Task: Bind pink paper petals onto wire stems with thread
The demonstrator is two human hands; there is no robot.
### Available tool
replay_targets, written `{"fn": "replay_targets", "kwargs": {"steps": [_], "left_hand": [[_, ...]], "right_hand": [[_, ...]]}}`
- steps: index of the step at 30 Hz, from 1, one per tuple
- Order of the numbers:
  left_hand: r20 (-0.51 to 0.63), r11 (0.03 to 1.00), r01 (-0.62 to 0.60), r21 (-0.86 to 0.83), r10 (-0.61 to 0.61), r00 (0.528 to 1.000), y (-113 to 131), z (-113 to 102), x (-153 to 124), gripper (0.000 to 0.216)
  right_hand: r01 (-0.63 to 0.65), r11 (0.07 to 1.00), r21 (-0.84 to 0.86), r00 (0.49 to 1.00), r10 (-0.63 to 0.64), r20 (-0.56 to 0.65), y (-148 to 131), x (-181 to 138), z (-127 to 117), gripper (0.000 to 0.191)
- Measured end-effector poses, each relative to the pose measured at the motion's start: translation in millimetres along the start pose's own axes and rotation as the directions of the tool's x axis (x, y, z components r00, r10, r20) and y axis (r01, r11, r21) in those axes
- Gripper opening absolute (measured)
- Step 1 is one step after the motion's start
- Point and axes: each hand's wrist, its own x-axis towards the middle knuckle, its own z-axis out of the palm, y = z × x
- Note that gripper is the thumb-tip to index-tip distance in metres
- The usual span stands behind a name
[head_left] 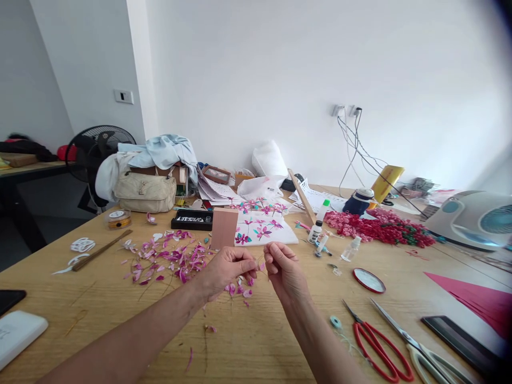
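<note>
My left hand [228,269] and my right hand [285,269] are raised together over the wooden table [100,298], fingers pinched. Between them runs a thin wire or stem with small pink petals [256,266] on it; both hands pinch it. Loose pink and purple petals [168,258] lie scattered on the table just left of and below my left hand. Behind my hands lies a white sheet with finished pink flowers [262,230] and a small brown block [224,228] standing upright.
Red-handled scissors [374,341] and pale-handled scissors [420,352] lie at the right front. A red lid [368,280], small bottles [316,232], a red flower pile [376,226], pink paper [476,298], a beige bag [144,193], a fan [96,154] and a wooden ruler [102,249] surround the spot.
</note>
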Motion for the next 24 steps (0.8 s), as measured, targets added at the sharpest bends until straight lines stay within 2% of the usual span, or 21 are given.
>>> {"fn": "replay_targets", "kwargs": {"steps": [6,15,20,24], "left_hand": [[0.055,0.992,-0.121,-0.034,0.122,0.991,-2.6,-2.0,0.4,0.019],[-0.047,0.998,0.005,-0.065,-0.008,0.999,-7.2,-1.7,3.5,0.023],[-0.102,0.999,-0.03,-0.031,0.027,0.994,-3.6,-0.7,2.8,0.02],[-0.109,1.0,-0.009,-0.006,0.008,0.994,-0.4,-0.9,2.4,0.021]], "right_hand": [[-0.019,0.999,0.043,1.0,0.02,-0.007,-2.0,1.7,0.7,0.015],[0.041,0.999,-0.018,0.999,-0.041,0.029,-1.1,0.1,-3.3,0.01],[0.063,0.997,-0.046,0.998,-0.062,0.015,1.4,-0.5,-2.5,0.009],[0.062,0.996,-0.064,0.998,-0.061,0.007,2.6,-0.3,-2.6,0.009]]}}
